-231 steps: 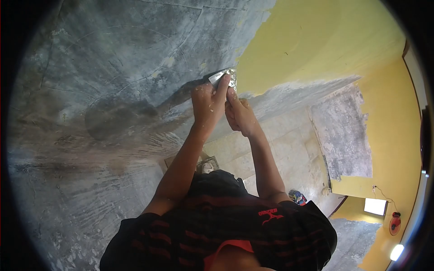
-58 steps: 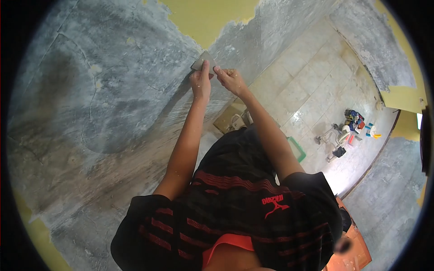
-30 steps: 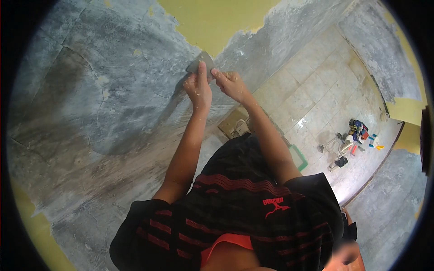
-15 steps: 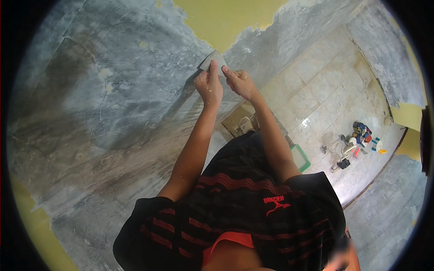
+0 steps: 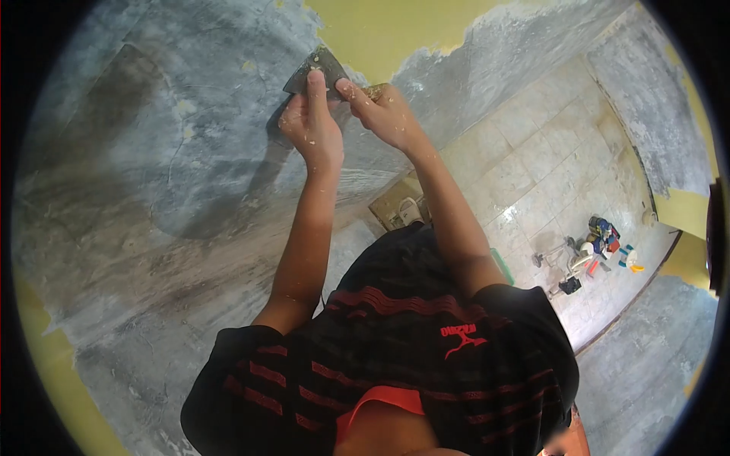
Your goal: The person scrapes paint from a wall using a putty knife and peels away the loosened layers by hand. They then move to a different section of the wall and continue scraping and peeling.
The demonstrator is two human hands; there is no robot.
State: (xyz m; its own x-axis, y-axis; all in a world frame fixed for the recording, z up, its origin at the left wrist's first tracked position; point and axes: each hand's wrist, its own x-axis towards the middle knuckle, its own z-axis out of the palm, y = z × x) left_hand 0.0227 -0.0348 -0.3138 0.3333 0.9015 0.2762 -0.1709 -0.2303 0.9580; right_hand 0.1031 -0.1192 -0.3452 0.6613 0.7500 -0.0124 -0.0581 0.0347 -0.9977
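Observation:
A flat dark scraper blade (image 5: 333, 85) lies at the edge between the yellow paint (image 5: 380, 34) and the bare grey wall (image 5: 220, 99). Pale flakes cling to its face. My left hand (image 5: 315, 133) grips the blade from below, one finger stretched along it. From the right, my right hand (image 5: 386, 118) pinches the blade's right corner, and yellowish crumbs stick to its knuckles. Any handle is hidden. Specks of debris dot both hands and forearms.
To the right, tools and bottles (image 5: 604, 235) lie in a cluster on the tiled floor (image 5: 532, 152). A green-rimmed container (image 5: 502, 266) shows beside my right arm. Below my hands is a shoe (image 5: 411, 211) on a foot. Another yellow patch (image 5: 68, 372) borders the wall at lower left.
Both hands have moved left and slightly up along the wall with the scraper blade. Its face has turned, looking darker with flakes visible on it.

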